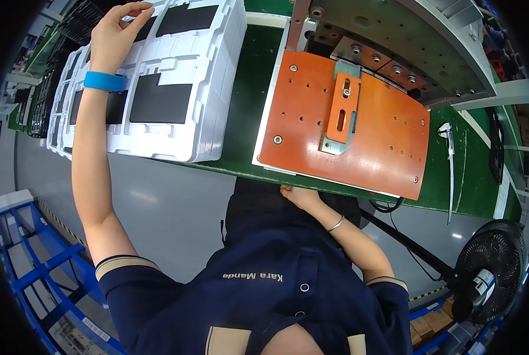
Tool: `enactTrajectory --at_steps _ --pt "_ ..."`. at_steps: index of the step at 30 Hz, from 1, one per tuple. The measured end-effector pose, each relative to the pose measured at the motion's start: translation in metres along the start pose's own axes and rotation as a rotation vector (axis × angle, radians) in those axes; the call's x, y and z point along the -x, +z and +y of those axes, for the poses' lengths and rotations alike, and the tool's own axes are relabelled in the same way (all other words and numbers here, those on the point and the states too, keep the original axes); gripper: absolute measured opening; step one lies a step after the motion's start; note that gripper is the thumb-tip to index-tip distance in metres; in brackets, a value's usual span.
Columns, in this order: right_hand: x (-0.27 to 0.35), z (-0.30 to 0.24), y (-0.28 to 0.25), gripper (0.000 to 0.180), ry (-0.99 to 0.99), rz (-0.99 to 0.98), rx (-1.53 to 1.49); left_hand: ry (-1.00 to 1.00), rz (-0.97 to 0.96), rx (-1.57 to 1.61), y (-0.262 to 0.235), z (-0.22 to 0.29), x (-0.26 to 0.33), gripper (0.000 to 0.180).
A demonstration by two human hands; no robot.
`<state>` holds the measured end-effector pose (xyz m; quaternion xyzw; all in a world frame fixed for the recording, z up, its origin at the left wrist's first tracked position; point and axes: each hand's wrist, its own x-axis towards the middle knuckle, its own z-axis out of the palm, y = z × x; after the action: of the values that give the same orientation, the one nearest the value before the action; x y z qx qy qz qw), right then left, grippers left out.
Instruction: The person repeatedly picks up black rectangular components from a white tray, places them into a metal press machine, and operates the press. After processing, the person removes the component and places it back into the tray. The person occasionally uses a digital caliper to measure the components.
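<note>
Your left hand [117, 36] is on the far end of the stack of white moulded trays [158, 83], fingers curled down onto the top tray's far rim beside a dark flat panel [161, 103] seated in its pocket. It looks like a light touch or the start of a grip; whether anything is pinched under the fingers you cannot tell from here. The stack sits on the green bench top [243, 118], to the left of the orange fixture plate [347, 127], well apart from it.

Your right hand [297, 196] is low, tucked at the near edge of the bench just under the orange plate; only part of it shows, so open or closed cannot be told. It holds nothing visible.

To do this well: keep the wrist with the blue band [104, 81] clear of the panels, press on the tray's rim, not the dark inserts. If lifting, take only the top tray and keep it level so the panels stay seated. A metal clamp bracket [342, 112] stands on the plate. A black fan [489, 269] stands at the right, off the bench.
</note>
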<state>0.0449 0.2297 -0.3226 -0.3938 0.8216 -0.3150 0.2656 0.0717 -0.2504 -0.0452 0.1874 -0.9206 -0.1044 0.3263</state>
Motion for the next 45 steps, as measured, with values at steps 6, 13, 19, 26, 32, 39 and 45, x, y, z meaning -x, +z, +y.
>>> enactTrajectory --at_steps 6,13,19,26,32,39,45 --pt "-0.002 -0.003 -0.002 0.014 -0.152 0.159 0.115 -0.007 0.044 0.048 -0.002 0.015 -0.001 0.023" --pt "0.06 -0.13 -0.14 0.003 -0.25 0.015 0.067 -0.133 0.124 0.126 -0.03 0.03 -0.003 0.017" --pt "0.054 -0.161 -0.274 0.018 -0.491 0.736 0.639 -0.078 0.05 0.139 -0.035 0.005 0.002 0.015" --pt "-0.029 -0.115 -0.313 0.007 -0.284 0.834 0.466 -0.018 -0.046 0.097 -0.028 0.014 0.01 0.015" --pt "-0.019 -0.115 -0.311 0.009 -0.241 0.844 0.622 -0.079 -0.087 0.129 -0.023 0.025 0.006 0.014" --pt "-0.013 -0.135 -0.305 0.007 -0.32 0.881 0.69 0.019 0.023 0.217 -0.03 0.015 0.016 0.014" --pt "-0.044 -0.254 -0.276 0.018 -0.8 0.66 0.385 -0.105 0.079 0.022 -0.091 0.034 0.043 0.015"
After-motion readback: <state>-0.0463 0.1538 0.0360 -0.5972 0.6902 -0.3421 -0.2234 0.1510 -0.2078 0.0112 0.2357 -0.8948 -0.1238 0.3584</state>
